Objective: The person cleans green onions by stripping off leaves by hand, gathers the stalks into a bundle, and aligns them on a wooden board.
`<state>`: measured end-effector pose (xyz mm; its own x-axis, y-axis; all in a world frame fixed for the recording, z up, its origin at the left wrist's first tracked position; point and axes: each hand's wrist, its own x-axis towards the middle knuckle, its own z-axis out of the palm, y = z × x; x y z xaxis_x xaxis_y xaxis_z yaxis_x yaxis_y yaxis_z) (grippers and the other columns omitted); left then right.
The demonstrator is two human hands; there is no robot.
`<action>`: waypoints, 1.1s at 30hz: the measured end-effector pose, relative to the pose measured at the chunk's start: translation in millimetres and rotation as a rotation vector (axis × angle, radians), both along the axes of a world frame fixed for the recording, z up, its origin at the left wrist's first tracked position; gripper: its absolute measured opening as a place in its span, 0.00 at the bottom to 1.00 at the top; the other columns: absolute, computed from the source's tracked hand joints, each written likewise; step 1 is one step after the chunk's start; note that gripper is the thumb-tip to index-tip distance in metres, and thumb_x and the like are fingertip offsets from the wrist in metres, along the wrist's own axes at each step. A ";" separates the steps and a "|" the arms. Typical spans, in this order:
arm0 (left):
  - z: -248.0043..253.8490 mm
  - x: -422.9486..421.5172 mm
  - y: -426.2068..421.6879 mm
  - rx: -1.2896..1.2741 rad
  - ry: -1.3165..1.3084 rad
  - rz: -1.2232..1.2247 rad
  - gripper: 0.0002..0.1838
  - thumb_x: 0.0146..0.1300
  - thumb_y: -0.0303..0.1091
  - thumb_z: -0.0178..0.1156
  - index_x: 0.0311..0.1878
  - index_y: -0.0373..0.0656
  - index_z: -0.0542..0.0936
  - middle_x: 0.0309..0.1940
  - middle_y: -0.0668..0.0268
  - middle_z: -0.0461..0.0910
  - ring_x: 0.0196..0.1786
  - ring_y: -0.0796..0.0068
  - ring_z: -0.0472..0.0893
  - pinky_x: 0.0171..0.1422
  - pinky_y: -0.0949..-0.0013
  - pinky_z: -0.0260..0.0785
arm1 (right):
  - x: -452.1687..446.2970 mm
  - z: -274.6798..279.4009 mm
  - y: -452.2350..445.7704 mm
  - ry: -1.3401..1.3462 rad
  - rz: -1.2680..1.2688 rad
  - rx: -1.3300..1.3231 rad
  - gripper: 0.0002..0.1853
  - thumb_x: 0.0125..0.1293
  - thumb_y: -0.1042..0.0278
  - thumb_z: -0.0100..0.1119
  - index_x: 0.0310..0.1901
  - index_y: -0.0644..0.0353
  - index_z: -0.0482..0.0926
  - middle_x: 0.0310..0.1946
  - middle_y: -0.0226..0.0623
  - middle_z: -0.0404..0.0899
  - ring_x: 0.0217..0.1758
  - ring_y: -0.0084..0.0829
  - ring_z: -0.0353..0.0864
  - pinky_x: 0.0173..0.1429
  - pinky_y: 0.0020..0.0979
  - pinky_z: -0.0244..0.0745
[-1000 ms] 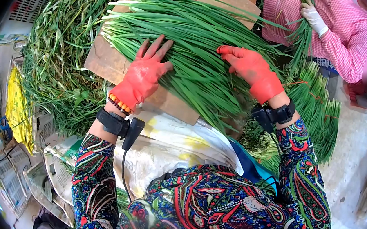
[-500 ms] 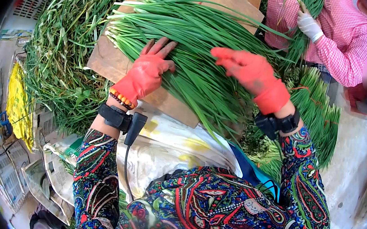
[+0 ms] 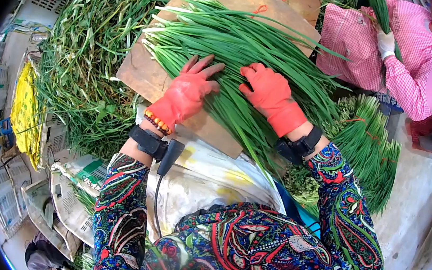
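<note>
A loose heap of garlic chives [image 3: 222, 34], with pale stem ends to the left and green leaves trailing right, lies across a brown board [image 3: 143, 76]. My left hand [image 3: 192, 87], in a red rubber glove with dark-stained fingertips, rests on the near side of the heap with its fingers spread. Just right of it, my right hand [image 3: 271, 90], in a matching glove, touches the leaves from above. Its fingers are bent and the thumb stands apart from them. A red tie [image 3: 259, 10] lies on the board beyond the heap.
Loose trimmed greens [image 3: 85, 67] are piled left of the board. Tied chive bundles [image 3: 366, 147] stand at the right. At the upper right, a co-worker in a pink checked top [image 3: 408, 82] holds chives in a white-gloved hand [image 3: 386, 45]. White plastic sheeting [image 3: 206, 171] covers the near side.
My right hand has come down and left onto the chives, closer to my left hand. My left hand stays spread on the heap. The view has shifted slightly.
</note>
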<state>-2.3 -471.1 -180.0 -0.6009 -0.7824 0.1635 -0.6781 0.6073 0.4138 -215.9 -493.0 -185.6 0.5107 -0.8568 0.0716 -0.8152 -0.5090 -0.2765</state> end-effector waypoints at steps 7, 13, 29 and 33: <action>4.4 4.2 -2.9 0.028 0.247 0.033 0.21 0.42 0.15 0.48 0.39 0.48 0.78 0.57 0.61 0.68 0.64 0.54 0.61 0.67 0.55 0.52 | -1.5 2.6 -10.8 -0.025 0.009 0.108 0.06 0.52 0.64 0.55 0.32 0.52 0.78 0.34 0.35 0.75 0.35 0.39 0.76 0.38 0.35 0.72; 14.0 14.5 -5.3 0.058 0.559 0.277 0.19 0.48 0.16 0.48 0.43 0.43 0.77 0.47 0.57 0.75 0.55 0.55 0.71 0.58 0.65 0.65 | 6.0 43.0 -13.7 -0.201 -0.128 0.398 0.08 0.56 0.62 0.49 0.29 0.53 0.77 0.37 0.39 0.75 0.40 0.42 0.75 0.41 0.36 0.72; -0.3 -0.3 -11.2 0.050 0.098 0.297 0.29 0.41 0.17 0.49 0.50 0.50 0.75 0.67 0.58 0.51 0.68 0.44 0.49 0.68 0.58 0.53 | 6.6 -2.5 -17.9 -0.328 0.048 -0.058 0.12 0.49 0.75 0.56 0.38 0.56 0.71 0.37 0.33 0.74 0.36 0.35 0.76 0.35 0.32 0.72; 0.0 3.2 -16.0 0.111 0.154 0.295 0.29 0.39 0.16 0.48 0.50 0.49 0.74 0.66 0.56 0.53 0.67 0.46 0.51 0.68 0.60 0.51 | 3.3 -2.0 -21.2 -0.418 0.052 0.001 0.13 0.51 0.78 0.53 0.40 0.57 0.71 0.35 0.34 0.74 0.37 0.33 0.76 0.38 0.29 0.72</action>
<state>0.9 -487.2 -180.0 -0.3215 -0.9367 0.1390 -0.7419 0.3404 0.5777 -212.7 -514.2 -187.6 0.4804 -0.8307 0.2814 -0.6057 -0.5462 -0.5787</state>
